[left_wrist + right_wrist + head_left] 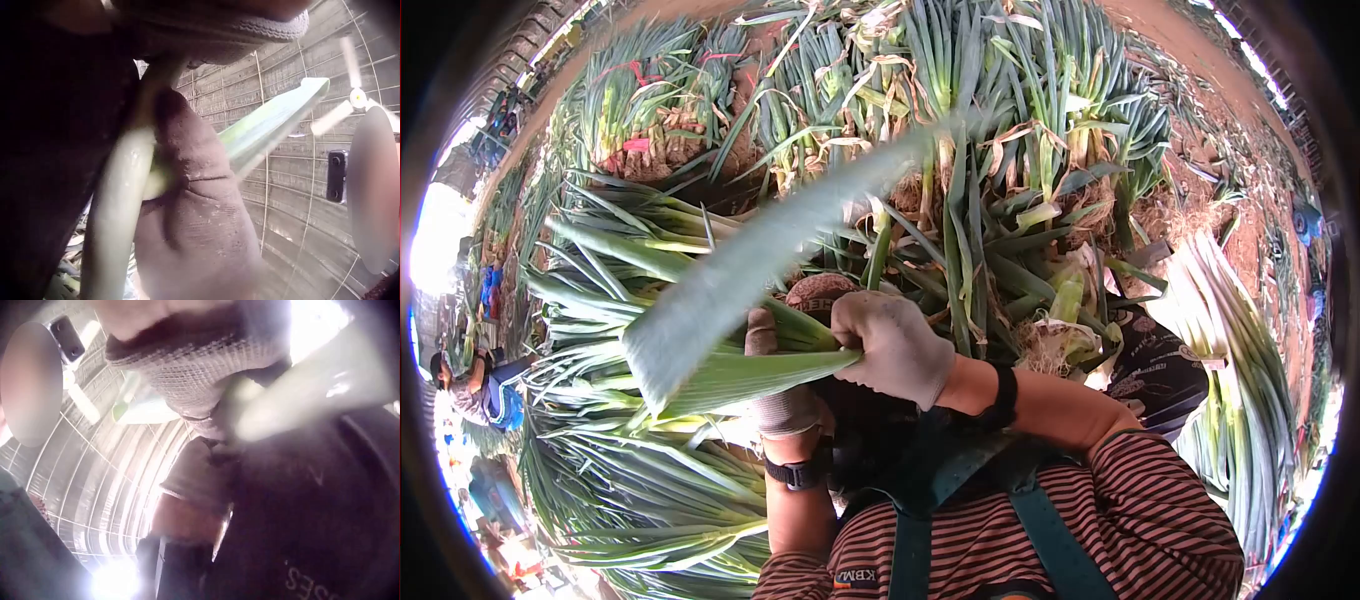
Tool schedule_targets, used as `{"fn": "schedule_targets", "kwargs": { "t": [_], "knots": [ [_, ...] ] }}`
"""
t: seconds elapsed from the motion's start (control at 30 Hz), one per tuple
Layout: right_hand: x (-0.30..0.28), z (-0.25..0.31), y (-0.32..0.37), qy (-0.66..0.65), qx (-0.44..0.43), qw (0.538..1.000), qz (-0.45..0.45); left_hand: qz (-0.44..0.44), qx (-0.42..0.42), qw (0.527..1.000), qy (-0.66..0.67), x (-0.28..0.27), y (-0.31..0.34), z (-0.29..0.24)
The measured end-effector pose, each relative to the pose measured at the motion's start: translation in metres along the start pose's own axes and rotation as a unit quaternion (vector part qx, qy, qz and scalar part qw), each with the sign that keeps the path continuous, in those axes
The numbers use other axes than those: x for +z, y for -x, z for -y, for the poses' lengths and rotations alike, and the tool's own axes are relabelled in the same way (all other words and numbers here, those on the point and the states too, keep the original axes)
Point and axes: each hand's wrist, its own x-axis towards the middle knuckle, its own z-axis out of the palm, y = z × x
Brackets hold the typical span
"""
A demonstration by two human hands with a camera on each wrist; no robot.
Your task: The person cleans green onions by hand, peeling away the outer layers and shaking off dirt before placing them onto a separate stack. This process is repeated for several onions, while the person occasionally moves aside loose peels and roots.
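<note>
Both hands wear pale, dirt-stained gloves and meet in front of the body. The left hand [788,395], its thumb raised, grips a leek [119,212] whose pale stalk runs down through the left wrist view. Curled close beside it, the right hand [895,345] pinches the base of a broad green leek leaf [750,383]. That leaf sweeps left and folds up toward the head camera, where it blurs. The leek's pale stalk also crosses the right wrist view, close to the glove [200,387]. Fingers hide where the leaf meets the stalk.
Loose leeks [650,490] are heaped at the left. Upright leek bundles [940,70] stand ahead, some tied with red. Leeks with long pale stalks [1220,340] lie at the right. Trimmed leaves and roots [1060,340] lie by the knee. Another person [485,390] is at far left.
</note>
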Motion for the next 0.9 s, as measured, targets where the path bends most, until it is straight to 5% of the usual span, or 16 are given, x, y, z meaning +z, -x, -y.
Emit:
{"fn": "schedule_targets", "kwargs": {
  "t": [0.03,0.1,0.2,0.27,0.3,0.37,0.4,0.47,0.53,0.57,0.6,0.7,0.77,0.8,0.9],
  "knots": [
    [-0.001,0.000,0.002,-0.039,0.018,0.999,0.000,0.020,0.078,0.995,-0.064,-0.003,-0.001,0.003],
    [-0.014,0.011,0.002,-0.142,0.063,0.987,-0.049,-0.079,-0.046,0.993,0.080,0.001,-0.007,-0.007],
    [-0.066,0.018,0.012,-0.221,0.273,0.936,-0.023,-0.068,-0.031,0.991,0.113,-0.025,-0.027,-0.011],
    [-0.098,0.006,0.024,-0.102,0.302,0.946,-0.062,-0.083,-0.026,0.989,0.123,-0.037,-0.032,-0.025],
    [-0.111,-0.011,0.031,0.044,0.287,0.953,-0.083,-0.073,-0.021,0.987,0.143,-0.044,-0.034,-0.028],
    [-0.132,-0.049,0.044,0.339,0.289,0.893,-0.067,-0.130,-0.018,0.982,0.136,-0.046,-0.031,-0.039],
    [-0.131,-0.049,0.045,0.362,0.228,0.900,-0.085,-0.115,0.007,0.983,0.143,-0.052,-0.031,-0.036],
    [-0.130,-0.047,0.043,0.406,0.103,0.899,-0.126,-0.083,0.156,0.975,-0.135,-0.061,-0.029,-0.029],
    [-0.106,-0.005,0.026,0.200,0.048,0.975,-0.083,-0.060,0.326,0.864,-0.379,-0.068,-0.028,-0.020],
    [-0.088,0.004,0.023,0.138,-0.019,0.987,-0.078,-0.067,0.396,0.792,-0.460,-0.072,-0.025,-0.018],
    [-0.076,0.018,0.015,0.154,-0.071,0.985,-0.037,-0.070,0.416,0.770,-0.479,-0.073,-0.021,-0.020],
    [-0.040,0.046,0.000,0.130,-0.100,0.986,-0.009,-0.076,0.366,0.865,-0.336,-0.061,-0.008,-0.039],
    [-0.023,0.046,-0.003,0.196,-0.113,0.974,0.028,-0.072,0.200,0.977,-0.025,-0.044,0.001,-0.055],
    [-0.020,0.049,-0.002,0.210,-0.111,0.971,0.032,-0.078,0.284,0.927,-0.231,-0.041,0.005,-0.057],
    [-0.017,0.056,-0.002,0.239,-0.093,0.964,0.073,-0.120,0.172,0.978,0.021,-0.024,0.013,-0.072]
  ]
}}
